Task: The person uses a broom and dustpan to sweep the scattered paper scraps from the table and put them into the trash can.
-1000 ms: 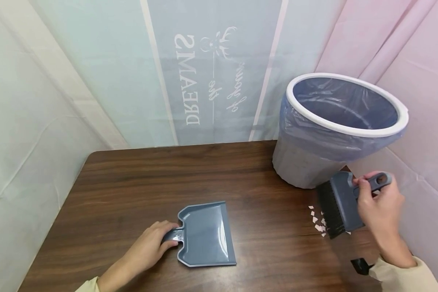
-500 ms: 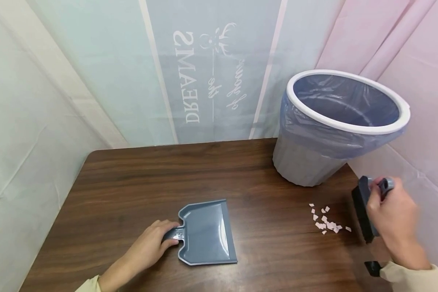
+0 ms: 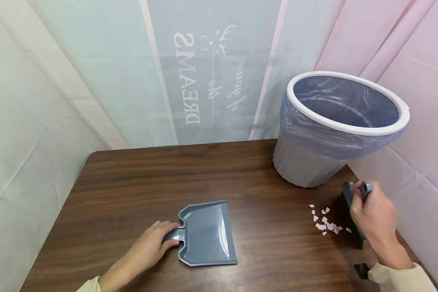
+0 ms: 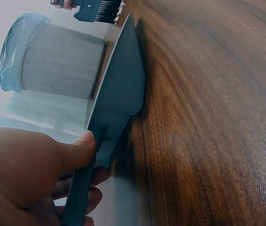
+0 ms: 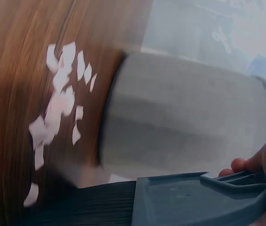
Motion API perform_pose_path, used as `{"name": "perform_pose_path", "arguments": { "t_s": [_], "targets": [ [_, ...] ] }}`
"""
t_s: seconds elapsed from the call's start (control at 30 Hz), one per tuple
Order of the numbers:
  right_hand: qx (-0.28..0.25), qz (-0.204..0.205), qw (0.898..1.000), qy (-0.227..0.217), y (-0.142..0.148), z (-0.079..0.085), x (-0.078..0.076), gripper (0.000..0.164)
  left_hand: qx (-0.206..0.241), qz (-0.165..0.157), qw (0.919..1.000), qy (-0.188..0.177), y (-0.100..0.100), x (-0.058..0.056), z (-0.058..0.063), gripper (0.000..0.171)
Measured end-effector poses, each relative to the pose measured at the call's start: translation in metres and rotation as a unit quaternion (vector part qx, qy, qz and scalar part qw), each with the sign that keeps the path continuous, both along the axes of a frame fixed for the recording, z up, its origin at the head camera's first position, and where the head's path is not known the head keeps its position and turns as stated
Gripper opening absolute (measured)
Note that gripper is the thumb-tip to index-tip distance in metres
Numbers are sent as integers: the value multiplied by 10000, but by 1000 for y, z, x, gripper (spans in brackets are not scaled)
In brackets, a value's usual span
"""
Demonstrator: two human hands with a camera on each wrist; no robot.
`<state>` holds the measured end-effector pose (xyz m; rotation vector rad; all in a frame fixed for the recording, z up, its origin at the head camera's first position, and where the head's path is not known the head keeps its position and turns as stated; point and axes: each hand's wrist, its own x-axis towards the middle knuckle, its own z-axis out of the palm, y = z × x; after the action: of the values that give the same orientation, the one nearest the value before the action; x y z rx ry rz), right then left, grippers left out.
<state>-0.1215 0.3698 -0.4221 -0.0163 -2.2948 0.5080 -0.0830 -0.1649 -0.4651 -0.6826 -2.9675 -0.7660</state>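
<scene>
Landmark: the grey bin (image 3: 306, 166), blue liner (image 3: 314, 140) over its wall, on the desk (image 3: 149, 190). Find the dustpan (image 3: 204, 235) left of the bin and nearer the person, mouth facing right. Find the paper scraps (image 3: 331, 227) loose and bunched just on the bin's near side, and the brush (image 5: 180, 200) at the bin's near right.

Hands: both gripping. Left hand (image 3: 151, 243) wrapped on the dustpan handle, thumb above, fingers curled beneath. Right hand (image 3: 376, 213) closed round the brush handle, looped end poking out.

Handling, by judgement: expect a light, stiff dustpan in smooth plastic, glossy and so a little slick; best held by the short handle, close to the pan. Expect a light brush with a rigid block and flexible bristles; hold by the handle, clear of the bristles. Expect near-weightless, limp scraps, easily scattered, awkward to pick up singly.

Hard to make out: most of the brush, behind the right hand in the head view; bristle tips, dark and cut off in the right wrist view. Cannot tell whether touching desk. Cannot confirm dustpan lip flush with desk. Bin floor hidden. Unable to identify the black object (image 3: 361, 271) by the right sleeve.
</scene>
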Motion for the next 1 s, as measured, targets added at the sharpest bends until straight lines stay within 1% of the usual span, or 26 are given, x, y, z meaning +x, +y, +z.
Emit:
{"name": "perform_pose_path", "arguments": {
  "t_s": [0.23,0.5,0.67,0.77,1.0],
  "targets": [
    [-117,365,9993,-36,-20,-1,0,16,7,4,10000,-14,0,0,1,40],
    [-41,696,9976,-45,-46,-2,2,18,-12,53,10000,-70,0,1,1,40],
    [-292,817,9960,-213,-62,0,4,18,73,26,10000,-26,0,2,1,39],
    [-466,856,9949,-275,-71,0,4,17,110,48,9999,-60,1,2,1,39],
    [-688,1106,9915,-39,-92,1,3,15,89,100,9999,-33,1,1,1,41]
  ]
}}
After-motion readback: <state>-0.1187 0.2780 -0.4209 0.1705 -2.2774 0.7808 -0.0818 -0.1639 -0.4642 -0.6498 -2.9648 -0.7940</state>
